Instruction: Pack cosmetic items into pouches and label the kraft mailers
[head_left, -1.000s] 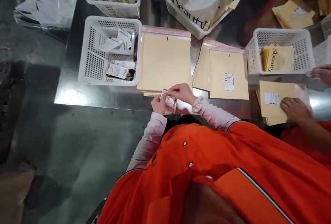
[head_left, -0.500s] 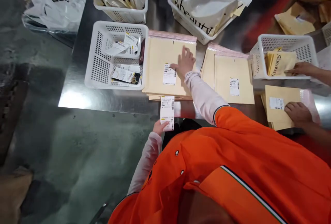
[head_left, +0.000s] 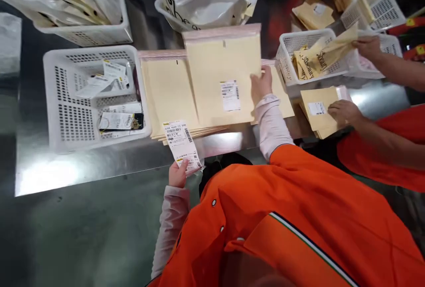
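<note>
My left hand (head_left: 178,174) pinches a strip of printed shipping labels (head_left: 179,139) at the table's front edge. My right hand (head_left: 261,86) grips the right edge of a tan padded envelope (head_left: 209,66), with a pink-white flap at its top and a white label (head_left: 230,96) stuck on its front. That envelope overlaps a stack of padded envelopes (head_left: 168,97) on its left, whose top one shows no label. Behind my right hand, part of another envelope pile (head_left: 282,101) shows.
A white basket (head_left: 71,143) with cards and tags stands at left. Two baskets of plastic bags (head_left: 84,37) (head_left: 166,13) sit behind. On the right, a co-worker's hands (head_left: 345,112) handle envelopes beside another white basket (head_left: 307,35).
My right hand has taken hold of the labelled envelope and carried it right off the stack. My left hand still holds the label strip. The view has shifted; the co-worker has lifted a packet.
</note>
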Demonstrator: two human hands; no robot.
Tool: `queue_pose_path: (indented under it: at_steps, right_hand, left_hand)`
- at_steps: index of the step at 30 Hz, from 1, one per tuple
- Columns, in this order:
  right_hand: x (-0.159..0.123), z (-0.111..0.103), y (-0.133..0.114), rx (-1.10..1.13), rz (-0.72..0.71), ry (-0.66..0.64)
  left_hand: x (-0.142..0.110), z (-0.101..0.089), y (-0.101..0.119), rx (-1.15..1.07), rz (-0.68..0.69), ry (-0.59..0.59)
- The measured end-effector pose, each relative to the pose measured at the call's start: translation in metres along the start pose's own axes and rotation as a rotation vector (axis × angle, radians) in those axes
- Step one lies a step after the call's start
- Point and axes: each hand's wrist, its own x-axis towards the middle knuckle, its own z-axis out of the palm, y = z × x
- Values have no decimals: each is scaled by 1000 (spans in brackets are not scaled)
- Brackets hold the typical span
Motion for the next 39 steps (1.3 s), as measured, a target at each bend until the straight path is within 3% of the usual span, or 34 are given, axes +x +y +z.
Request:
queue_pose_path:
  at_steps: [2, 3, 5, 7, 9, 10, 11, 13, 16, 20, 24, 26, 28, 31, 35, 37, 39]
  right_hand:
    - [10, -45, 22, -20, 119, 70]
    - [10, -58, 27, -26, 150, 90]
    - [-4, -60, 19, -19, 120, 44]
    - [-41, -35, -7, 59, 49, -177]
    - [-98, 5, -42, 286, -46, -671]
    - [-128, 24, -58, 425, -81, -840]
    - [-158, 41, -73, 544, -101, -912]
    - [-204, 65, -92, 660, -108, -935]
    - [-227, 73, -103, 667, -129, -939]
    - [-200, 62, -113, 524, -146, -821]
    - [-180, 57, -127, 377, -267, -806]
    - [-172, 64, -132, 318, -287, -777]
    - [-154, 81, -135, 257, -318, -696]
    - [-110, 127, -140, 140, -348, -517]
    - [-53, 186, -145, -57, -363, -435]
    - [-36, 198, -139, -141, -329, -390]
    - [-27, 197, -126, -185, -246, -309]
  left_hand:
    - [-2, 8, 5, -5, 11, -22]
    - [-4, 13, 7, -9, 13, -39]
    - [-5, 26, 12, -8, 25, -67]
    - [-5, 39, 21, 33, 64, -89]
    - [-3, 51, 32, 136, 126, -141]
    - [-2, 55, 38, 195, 164, -175]
    - [0, 58, 44, 233, 206, -203]
    - [4, 62, 54, 191, 287, -202]
    - [10, 63, 61, -22, 335, -87]
    - [15, 65, 53, -23, 341, -1]
    - [20, 72, 38, -48, 350, 187]
    - [25, 73, 33, -82, 295, 162]
    - [32, 69, 28, -91, 182, 23]
    - [41, 55, 10, -88, -24, -143]
    - [37, 27, -32, -72, -218, -130]
    - [27, 15, -52, -24, -290, -88]
    - [13, 5, -66, 10, -337, -52]
